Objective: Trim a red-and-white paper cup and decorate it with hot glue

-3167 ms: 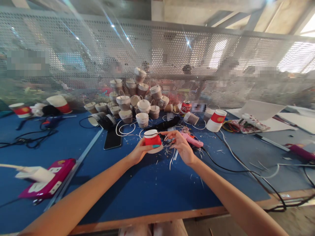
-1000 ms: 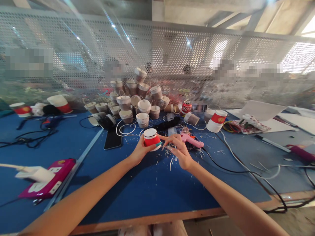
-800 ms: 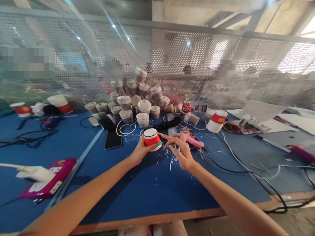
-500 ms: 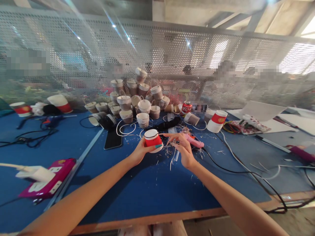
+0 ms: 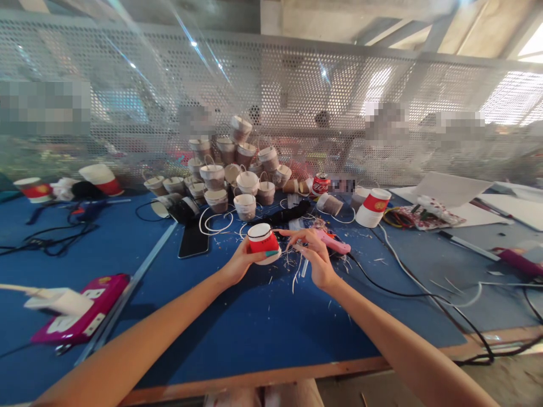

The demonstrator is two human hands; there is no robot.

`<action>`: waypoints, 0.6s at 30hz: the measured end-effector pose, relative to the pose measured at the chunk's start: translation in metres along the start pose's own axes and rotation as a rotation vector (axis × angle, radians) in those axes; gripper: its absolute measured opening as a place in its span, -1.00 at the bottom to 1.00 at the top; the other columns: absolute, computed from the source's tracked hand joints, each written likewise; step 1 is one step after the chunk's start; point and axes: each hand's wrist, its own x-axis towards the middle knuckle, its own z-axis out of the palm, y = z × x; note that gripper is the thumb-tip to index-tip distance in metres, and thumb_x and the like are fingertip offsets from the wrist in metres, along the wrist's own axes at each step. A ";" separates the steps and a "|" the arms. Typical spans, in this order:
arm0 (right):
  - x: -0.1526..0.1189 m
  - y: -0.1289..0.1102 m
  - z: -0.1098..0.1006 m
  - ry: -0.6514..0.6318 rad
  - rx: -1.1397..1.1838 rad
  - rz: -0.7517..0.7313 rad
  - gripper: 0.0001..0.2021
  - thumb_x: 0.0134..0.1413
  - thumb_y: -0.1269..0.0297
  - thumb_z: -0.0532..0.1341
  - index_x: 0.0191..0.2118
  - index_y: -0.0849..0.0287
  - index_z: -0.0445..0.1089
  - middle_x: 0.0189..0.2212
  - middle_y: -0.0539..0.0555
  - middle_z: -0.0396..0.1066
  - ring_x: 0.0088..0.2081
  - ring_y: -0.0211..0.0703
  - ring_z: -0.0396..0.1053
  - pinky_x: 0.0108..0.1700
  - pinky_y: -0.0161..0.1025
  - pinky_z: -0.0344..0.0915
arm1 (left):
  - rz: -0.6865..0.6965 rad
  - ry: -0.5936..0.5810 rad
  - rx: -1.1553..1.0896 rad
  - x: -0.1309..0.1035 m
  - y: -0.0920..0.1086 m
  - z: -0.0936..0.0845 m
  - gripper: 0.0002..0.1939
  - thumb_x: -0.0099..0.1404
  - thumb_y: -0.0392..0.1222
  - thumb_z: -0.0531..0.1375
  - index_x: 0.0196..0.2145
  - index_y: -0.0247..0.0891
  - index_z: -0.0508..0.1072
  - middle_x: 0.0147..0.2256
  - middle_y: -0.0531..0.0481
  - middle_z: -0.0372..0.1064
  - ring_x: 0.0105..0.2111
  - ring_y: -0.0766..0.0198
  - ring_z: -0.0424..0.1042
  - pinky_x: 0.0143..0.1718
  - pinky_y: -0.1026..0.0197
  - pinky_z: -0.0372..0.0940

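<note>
A red and white paper cup (image 5: 262, 242) is held tilted above the blue table by my left hand (image 5: 238, 261), its thumb across the red band. A thin dark line runs round the cup just below its rim. My right hand (image 5: 314, 254) is at the cup's right side, index finger stretched toward the rim and the other fingers bent but apart. Whether that fingertip touches the cup is hard to tell. Under and beside my right hand lie pale scraps (image 5: 296, 277) and a pink glue gun (image 5: 337, 244).
Behind the cup stands a pile of small grey-white buckets (image 5: 214, 176). A black phone (image 5: 194, 240) and a magenta power strip (image 5: 89, 316) lie left. To the right are stacked red-white cups (image 5: 373, 208), cables and papers. A soda can (image 5: 320, 184) stands behind.
The view has shifted slightly. The cup has turned or tilted a little in my left hand, so the dark line shows more fully round its rim. My right hand keeps nearly the same pose.
</note>
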 end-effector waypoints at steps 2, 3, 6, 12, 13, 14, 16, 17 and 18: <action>0.000 0.000 0.000 -0.002 0.011 0.013 -0.86 0.02 0.25 0.07 -0.40 0.10 0.35 -0.17 0.06 0.46 -0.14 -0.01 0.25 -0.04 -0.04 0.11 | -0.002 0.003 -0.005 0.000 -0.001 -0.001 -0.41 -0.21 -0.28 0.43 -0.13 -0.25 0.45 -0.20 -0.10 0.49 -0.11 -0.02 0.41 0.00 -0.05 0.19; 0.000 0.001 0.000 -0.001 0.015 0.018 -0.86 0.02 0.26 0.06 -0.40 0.10 0.35 -0.17 0.06 0.46 -0.13 -0.01 0.25 -0.04 -0.04 0.11 | -0.003 0.006 -0.004 0.000 -0.001 -0.001 -0.40 -0.21 -0.28 0.43 -0.13 -0.24 0.45 -0.20 -0.10 0.50 -0.11 -0.02 0.41 0.00 -0.05 0.19; 0.001 0.002 0.001 0.009 0.048 0.037 -0.87 0.01 0.28 0.07 -0.40 0.11 0.34 -0.17 0.07 0.47 -0.13 -0.03 0.27 -0.05 -0.06 0.12 | -0.012 0.013 0.004 0.000 -0.001 0.000 -0.38 -0.21 -0.28 0.43 -0.12 -0.26 0.45 -0.20 -0.10 0.50 -0.12 -0.01 0.42 0.00 -0.05 0.20; 0.007 0.008 0.003 0.133 0.231 0.099 -0.94 -0.05 0.35 0.07 -0.43 0.13 0.27 -0.25 0.09 0.45 -0.22 -0.09 0.33 -0.13 -0.12 0.18 | -0.029 0.013 -0.026 -0.001 0.000 0.000 -0.43 -0.23 -0.29 0.43 -0.18 -0.26 0.45 -0.24 -0.08 0.52 -0.17 0.02 0.46 0.00 -0.07 0.22; 0.007 0.010 0.003 0.170 0.227 0.093 -0.95 -0.06 0.35 0.07 -0.43 0.13 0.26 -0.27 0.08 0.44 -0.24 -0.11 0.32 -0.15 -0.14 0.19 | -0.026 0.011 -0.032 0.000 0.000 0.000 -0.43 -0.23 -0.29 0.43 -0.18 -0.26 0.45 -0.24 -0.08 0.52 -0.17 0.01 0.46 0.00 -0.07 0.22; 0.007 0.011 0.003 0.219 0.211 0.084 -0.95 -0.07 0.34 0.07 -0.41 0.12 0.25 -0.28 0.07 0.41 -0.26 -0.12 0.30 -0.17 -0.15 0.20 | -0.025 0.007 -0.034 0.000 0.000 0.000 -0.44 -0.22 -0.29 0.42 -0.18 -0.26 0.45 -0.24 -0.08 0.52 -0.17 0.01 0.46 0.00 -0.07 0.22; 0.007 0.014 0.002 0.347 0.138 0.089 -0.89 -0.09 0.32 0.09 -0.34 0.11 0.24 -0.25 0.06 0.33 -0.26 -0.14 0.26 -0.19 -0.16 0.21 | -0.037 -0.003 -0.032 0.000 0.000 0.001 -0.45 -0.21 -0.27 0.42 -0.18 -0.26 0.46 -0.25 -0.09 0.53 -0.18 0.01 0.47 0.00 -0.07 0.22; 0.006 0.015 0.002 0.420 0.081 0.106 -0.84 -0.10 0.32 0.10 -0.30 0.09 0.23 -0.21 0.07 0.29 -0.24 -0.14 0.24 -0.19 -0.16 0.22 | -0.044 -0.008 -0.028 0.000 0.000 0.001 -0.47 -0.20 -0.26 0.42 -0.19 -0.26 0.46 -0.26 -0.09 0.53 -0.18 0.01 0.47 0.00 -0.07 0.22; 0.006 0.015 0.001 0.485 0.012 0.126 -0.80 -0.10 0.31 0.11 -0.26 0.08 0.23 -0.17 0.08 0.24 -0.22 -0.13 0.22 -0.19 -0.15 0.22 | -0.050 -0.011 -0.023 0.000 0.000 0.002 -0.48 -0.19 -0.25 0.42 -0.20 -0.27 0.47 -0.27 -0.09 0.53 -0.19 0.01 0.47 -0.01 -0.07 0.22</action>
